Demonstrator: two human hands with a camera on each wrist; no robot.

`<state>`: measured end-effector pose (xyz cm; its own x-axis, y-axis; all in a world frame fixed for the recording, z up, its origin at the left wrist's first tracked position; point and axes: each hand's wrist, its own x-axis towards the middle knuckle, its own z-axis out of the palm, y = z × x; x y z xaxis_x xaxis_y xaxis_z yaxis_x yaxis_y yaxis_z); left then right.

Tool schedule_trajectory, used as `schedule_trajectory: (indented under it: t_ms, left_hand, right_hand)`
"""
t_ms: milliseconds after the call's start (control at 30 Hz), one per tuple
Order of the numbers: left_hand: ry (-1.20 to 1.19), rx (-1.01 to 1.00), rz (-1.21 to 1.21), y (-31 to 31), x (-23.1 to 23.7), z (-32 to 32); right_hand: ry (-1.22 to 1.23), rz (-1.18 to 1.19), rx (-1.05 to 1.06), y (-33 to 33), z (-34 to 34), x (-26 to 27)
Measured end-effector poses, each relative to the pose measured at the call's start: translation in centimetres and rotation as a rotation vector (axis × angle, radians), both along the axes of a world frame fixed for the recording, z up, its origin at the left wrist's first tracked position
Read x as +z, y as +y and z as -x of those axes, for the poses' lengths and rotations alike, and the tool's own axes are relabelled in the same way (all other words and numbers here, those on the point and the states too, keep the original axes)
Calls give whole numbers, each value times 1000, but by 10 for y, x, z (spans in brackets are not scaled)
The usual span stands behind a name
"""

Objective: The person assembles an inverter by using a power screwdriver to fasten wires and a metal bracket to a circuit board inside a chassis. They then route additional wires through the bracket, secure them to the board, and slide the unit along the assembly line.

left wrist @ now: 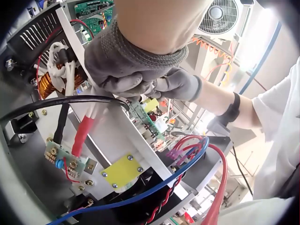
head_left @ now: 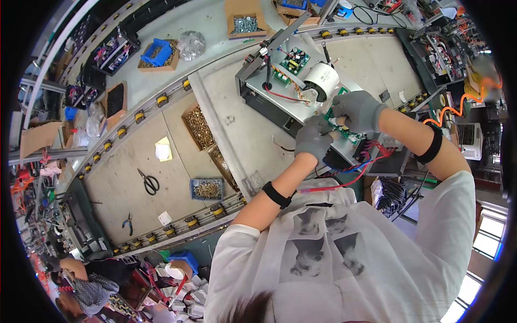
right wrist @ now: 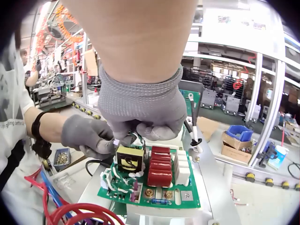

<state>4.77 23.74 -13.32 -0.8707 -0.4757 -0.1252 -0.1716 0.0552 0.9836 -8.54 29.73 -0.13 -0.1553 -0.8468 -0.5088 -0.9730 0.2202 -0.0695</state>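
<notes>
Both gloved hands meet over a green circuit board [right wrist: 187,202] on the metal chassis [head_left: 296,110]. In the right wrist view my right hand [right wrist: 143,108] has curled fingers pinching a thin wire behind the yellow transformer [right wrist: 130,159]. My left hand [right wrist: 89,136] comes in from the side, thumb and finger at a small white connector on that wire. Red capacitors [right wrist: 160,166] stand beside the transformer. In the left wrist view, my left hand [left wrist: 122,65] touches my right hand [left wrist: 180,85] above the board's edge; the fingertips are partly hidden. A white cylinder [head_left: 322,82] lies behind the hands.
Red cables [head_left: 344,185] and a blue one loop at the chassis's near side. Left on the bench are scissors [head_left: 148,182], pliers [head_left: 127,223], a blue bin of screws [head_left: 207,189] and a box of brass parts [head_left: 198,128]. Roller rails [head_left: 161,100] border the bench.
</notes>
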Motion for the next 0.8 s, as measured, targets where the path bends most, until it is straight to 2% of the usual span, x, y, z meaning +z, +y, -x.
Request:
schedule_trajectory:
  t_ms: [33, 67, 133, 167, 267, 400, 467, 700, 767, 800]
  left_hand:
    - [-24, -33, -124, 2, -1, 1]
    - [-29, -26, -133, -1, 12, 1]
    - [-178, -80, -455, -6, 32, 2]
    - [-134, -16, -503, -2, 29, 4]
    - [-72, -22, -522, 2, 17, 9]
    - [-54, -46, -539, 4, 7, 13]
    - [14, -21, -371, 8, -5, 15]
    - [16, -30, -301, 7, -2, 11]
    - [76, 8, -120, 8, 1, 8]
    - [75, 11, -122, 7, 3, 8]
  right_hand:
    - [16, -31, -21, -2, 0, -1]
    - [33, -60, -42, -4, 0, -2]
    - [44, -61, -29, -4, -1, 1]
    - [62, -51, -24, -4, -1, 3]
    - [83, -59, -28, -6, -7, 2]
    - [106, -75, -45, -10, -11, 2]
    - [118, -70, -99, -11, -12, 0]
    - [163, -154, -65, -20, -12, -5]
    - [212, -221, -81, -24, -16, -6]
    - [210, -224, -77, -26, -18, -6]
